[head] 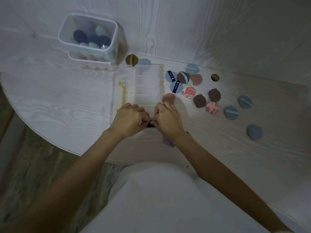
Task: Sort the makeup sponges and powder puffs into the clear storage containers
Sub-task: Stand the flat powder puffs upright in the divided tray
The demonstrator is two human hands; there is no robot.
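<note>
A flat clear compartment box (pixel 147 84) lies open mid-table, its lid (pixel 117 91) folded out to the left. At the box's near end my left hand (pixel 129 119) and my right hand (pixel 168 119) meet, and both pinch a small dark puff (pixel 150 123) that is mostly hidden by the fingers. Several powder puffs lie loose to the right: blue (pixel 171 76), brown (pixel 199 100), pink marbled (pixel 212 107) and dusty pink (pixel 168 98). A tall clear container (pixel 88 37) at the back left holds several egg-shaped makeup sponges.
An olive puff (pixel 131 59) and a blue one (pixel 144 63) sit behind the box. A purple sponge (pixel 168 142) peeks out under my right wrist. A yellow strip (pixel 122 95) lies under the lid. The rounded table edge (pixel 50 140) curves at the near left.
</note>
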